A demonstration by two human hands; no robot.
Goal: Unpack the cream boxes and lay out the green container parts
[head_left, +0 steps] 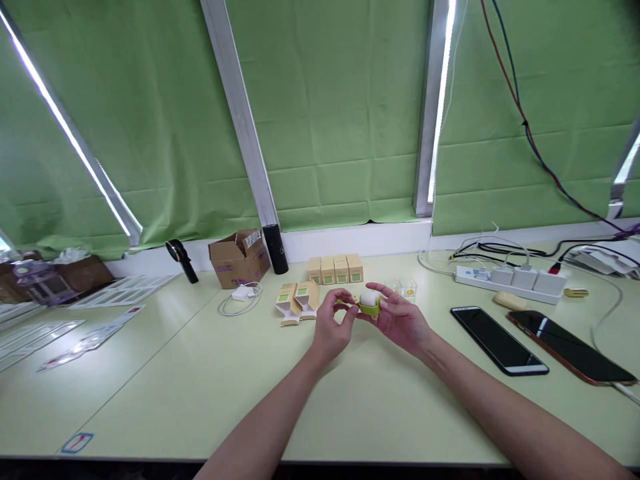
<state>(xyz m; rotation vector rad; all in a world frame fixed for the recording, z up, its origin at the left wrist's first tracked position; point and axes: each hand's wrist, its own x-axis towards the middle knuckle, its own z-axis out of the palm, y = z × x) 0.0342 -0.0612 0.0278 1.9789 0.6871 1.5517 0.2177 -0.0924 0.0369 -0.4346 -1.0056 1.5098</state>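
Both my hands meet over the middle of the pale table (210,387). My right hand (400,321) is closed round a small white and yellow-green rounded object (371,301). My left hand (334,325) pinches at the left side of that same object with its fingertips. Just behind my hands lie two opened tan and green small boxes (297,301). A row of several closed small tan boxes (335,269) stands further back. A small clear plastic piece with a yellow spot (408,288) lies beside my right hand.
An open cardboard box (239,257), a black cylinder (275,249), a black handheld device (181,259) and a white charger with cable (242,295) sit at the back left. Two dark phones (497,339) (570,347) and a power strip (510,279) lie at the right. Printed sheets (90,340) cover the left.
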